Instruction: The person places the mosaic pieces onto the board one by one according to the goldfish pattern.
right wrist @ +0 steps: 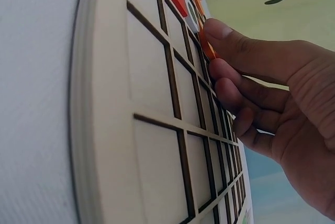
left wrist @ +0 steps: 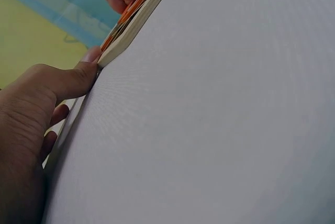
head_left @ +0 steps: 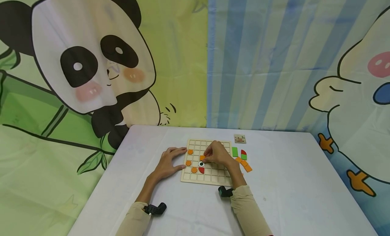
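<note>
Right grip [head_left: 217, 153] – thumb and forefinger closed on an orange piece [right wrist: 207, 47] – left grip [head_left: 167, 163] spread wide against the board [head_left: 210, 178].

Your left hand [head_left: 166, 164] touches the left edge of a gridded board [head_left: 215, 178] on the white surface [head_left: 189, 209]; your right hand [head_left: 218, 153] pinches an orange piece [head_left: 202, 157] near a round eye-patterned piece [head_left: 201, 164].

Wht tbl [head_left: 304, 181], wooden grid board [head_left: 210, 177] on it, sm. card [head_left: 239, 138], green pcs [head_left: 235, 151], orange pcs [head_left: 244, 163], red pc [head_left: 243, 152] to rt
</note>
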